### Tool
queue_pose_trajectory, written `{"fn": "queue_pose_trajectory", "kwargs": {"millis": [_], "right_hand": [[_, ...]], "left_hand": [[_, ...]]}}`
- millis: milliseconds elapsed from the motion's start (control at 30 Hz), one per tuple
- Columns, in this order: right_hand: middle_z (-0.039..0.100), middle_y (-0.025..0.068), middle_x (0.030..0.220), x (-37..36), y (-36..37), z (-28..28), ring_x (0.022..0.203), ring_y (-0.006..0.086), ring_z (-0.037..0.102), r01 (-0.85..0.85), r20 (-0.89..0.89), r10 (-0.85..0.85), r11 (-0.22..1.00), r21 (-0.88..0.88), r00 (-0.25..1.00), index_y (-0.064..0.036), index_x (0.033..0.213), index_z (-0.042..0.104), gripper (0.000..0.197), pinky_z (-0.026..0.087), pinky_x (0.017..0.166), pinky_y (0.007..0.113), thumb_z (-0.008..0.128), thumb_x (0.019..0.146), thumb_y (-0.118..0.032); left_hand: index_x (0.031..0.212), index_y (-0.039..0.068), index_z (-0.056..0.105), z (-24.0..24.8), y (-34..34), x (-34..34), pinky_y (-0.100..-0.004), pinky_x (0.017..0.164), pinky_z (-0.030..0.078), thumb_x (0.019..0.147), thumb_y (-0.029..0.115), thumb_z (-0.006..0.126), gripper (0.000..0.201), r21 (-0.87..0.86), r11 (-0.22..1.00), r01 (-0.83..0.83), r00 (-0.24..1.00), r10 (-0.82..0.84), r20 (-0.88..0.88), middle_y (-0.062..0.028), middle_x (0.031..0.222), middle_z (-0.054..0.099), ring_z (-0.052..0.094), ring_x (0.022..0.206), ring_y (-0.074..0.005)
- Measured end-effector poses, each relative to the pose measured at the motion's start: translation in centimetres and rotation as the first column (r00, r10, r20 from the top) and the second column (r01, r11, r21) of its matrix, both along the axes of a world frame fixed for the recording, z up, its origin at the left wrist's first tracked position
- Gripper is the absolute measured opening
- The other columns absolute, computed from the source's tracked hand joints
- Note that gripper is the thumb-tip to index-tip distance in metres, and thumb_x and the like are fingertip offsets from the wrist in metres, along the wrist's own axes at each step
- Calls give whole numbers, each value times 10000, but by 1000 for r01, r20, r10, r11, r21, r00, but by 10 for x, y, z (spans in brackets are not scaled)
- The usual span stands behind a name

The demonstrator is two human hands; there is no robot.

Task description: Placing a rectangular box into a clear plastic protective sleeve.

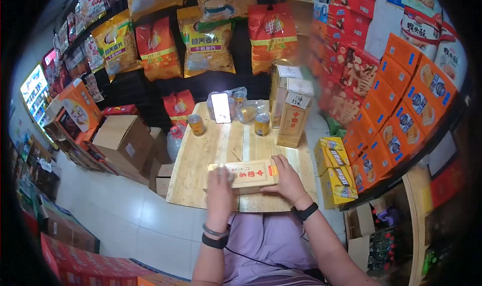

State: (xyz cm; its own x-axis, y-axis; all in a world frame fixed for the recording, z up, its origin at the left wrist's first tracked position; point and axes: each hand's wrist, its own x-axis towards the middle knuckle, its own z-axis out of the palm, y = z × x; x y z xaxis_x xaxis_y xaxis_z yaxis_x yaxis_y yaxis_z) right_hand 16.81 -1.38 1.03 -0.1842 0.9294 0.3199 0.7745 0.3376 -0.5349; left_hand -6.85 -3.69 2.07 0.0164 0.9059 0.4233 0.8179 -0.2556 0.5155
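A long cream-and-gold carton (251, 172) with red print lies on its side near the front edge of the wooden table (193, 165). Its right end is gripped by my right hand (289, 178), with the thumb low on the near side and the fingers over the far edge. My left hand (220, 188) rests over the carton's left end. Its fingers are smeared by motion, and a small pale patch shows beside them that I cannot make out.
Upright gold cartons (292, 118) stand at the table's back right. Cans (261, 124), a lit phone (221, 108) and a clear plastic bag (258, 106) sit along the back. Yellow boxes (339, 185) and stacked orange boxes (401, 120) rise at the right; a brown carton (123, 140) stands left.
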Motion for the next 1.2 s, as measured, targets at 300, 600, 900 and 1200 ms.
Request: {"fn": "queue_pose_trajectory", "kwargs": {"millis": [300,600,900,1200], "right_hand": [[398,229,1470,-5,1,4,1302,395,470,15,-3,-15,1000,-12,1000,3,1423,392,1051,437,1076,418,905,600,-404],[411,192,1461,0,10,-19,1296,381,478,-24,-8,24,997,70,1000,-5,1417,387,984,454,1055,419,900,594,-174],[395,223,1464,-3,0,1,1290,409,474,-6,-2,6,1000,-3,1000,-10,1428,383,1111,435,1072,429,909,574,-487],[411,227,1437,-7,0,2,1262,408,496,11,-23,-10,999,31,1000,11,1402,400,1064,448,1053,418,906,588,-450]], "left_hand": [[1364,-6,475,-18,39,41,-493,1133,343,897,55,548,477,110,992,57,993,-44,-112,-240,1389,475,401,1327,-466],[1327,-8,503,-16,14,93,-488,1071,412,832,8,593,504,156,946,285,958,-276,-77,-227,1342,501,465,1251,-448],[1330,10,504,0,-18,-18,-493,1077,401,834,-3,596,505,70,997,14,997,-9,-78,-234,1337,504,458,1264,-438],[1331,-19,490,-25,40,24,-502,1111,369,897,35,552,441,181,977,-111,973,144,-179,-245,1356,492,428,1288,-464]]}}
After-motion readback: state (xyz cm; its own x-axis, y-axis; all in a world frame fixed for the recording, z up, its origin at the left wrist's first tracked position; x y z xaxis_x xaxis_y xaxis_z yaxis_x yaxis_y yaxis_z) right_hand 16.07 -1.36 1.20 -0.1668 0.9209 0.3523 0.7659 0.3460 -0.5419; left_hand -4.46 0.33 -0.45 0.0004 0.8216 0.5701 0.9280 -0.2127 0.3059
